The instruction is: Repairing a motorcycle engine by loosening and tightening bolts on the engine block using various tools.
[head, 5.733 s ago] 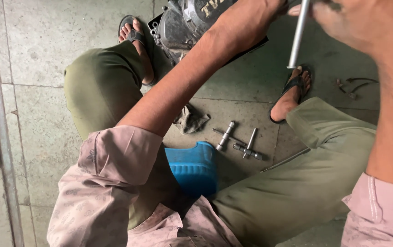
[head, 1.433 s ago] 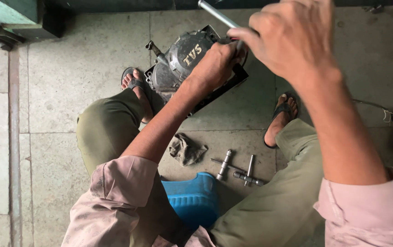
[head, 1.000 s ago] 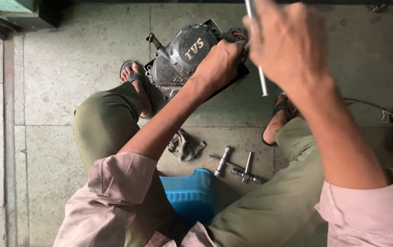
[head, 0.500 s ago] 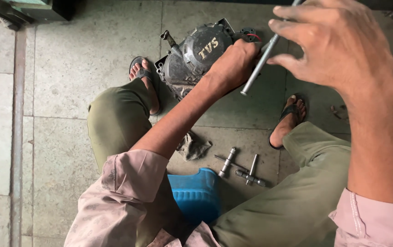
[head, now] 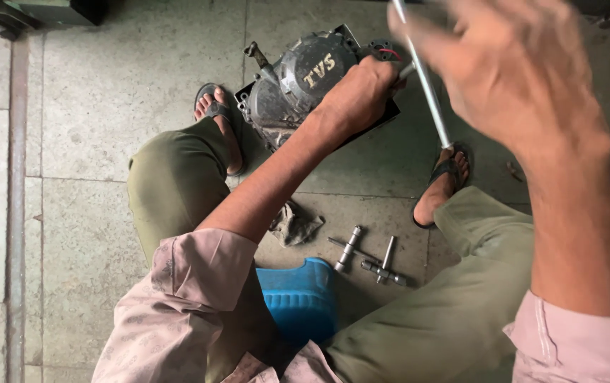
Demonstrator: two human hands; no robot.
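Looking down from the head camera, the left hand (head: pixel 358 96) grips the right side of a grey engine case (head: pixel 298 89), which stands on the tiled floor (head: pixel 106 99) between the person's two sandalled feet, toward the far edge of the floor in view. The right hand (head: pixel 514 78) is raised close to the camera and blurred, closed around a thin metal rod (head: pixel 425 81) that slants down past the engine case's right side; its lower end shows just above the right foot (head: pixel 443 184). This hand and its forearm hide much of the floor on the right. The left foot (head: pixel 223 131) rests just beside the case's left side. Nearer the person, a crumpled grey rag (head: pixel 294 225) lies on the floor, and just right of it lie several small metal socket tools (head: pixel 369 255), some crossing one another. A blue plastic stool (head: pixel 301 301) shows between the knees, partly covered by the left arm's pink sleeve (head: pixel 184 305).
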